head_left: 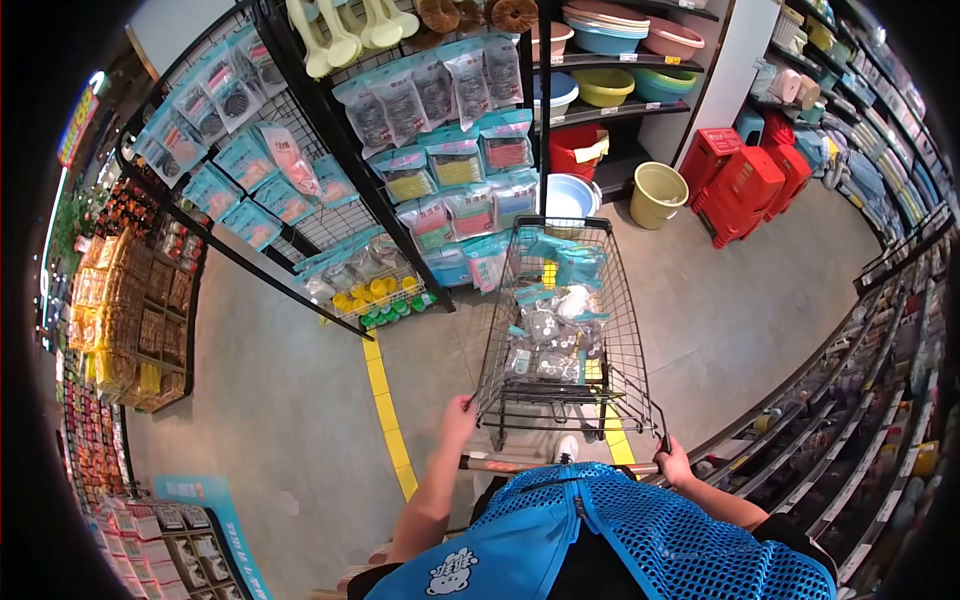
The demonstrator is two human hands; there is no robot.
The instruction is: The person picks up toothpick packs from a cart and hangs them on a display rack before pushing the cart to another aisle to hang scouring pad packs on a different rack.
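Note:
In front of me stands a black wire shopping cart [628,330], its basket holding several clear and teal plastic packets [545,325]. My left hand [460,418] is closed around the near left corner of the cart's frame. On the opposite side, my right hand [673,462] wraps the near right corner, by a dark grip. Between my body and the basket, part of a horizontal bar [490,464] shows; my blue mesh vest hides the rest of it.
Racks of hanging packets [430,100] rise ahead on the left. Basins [605,88] fill shelves beyond the cart, near a beige bucket [658,195] and red stools [738,185]. Long shelves [840,440] line the right. Yellow floor tape [388,410] runs along the left.

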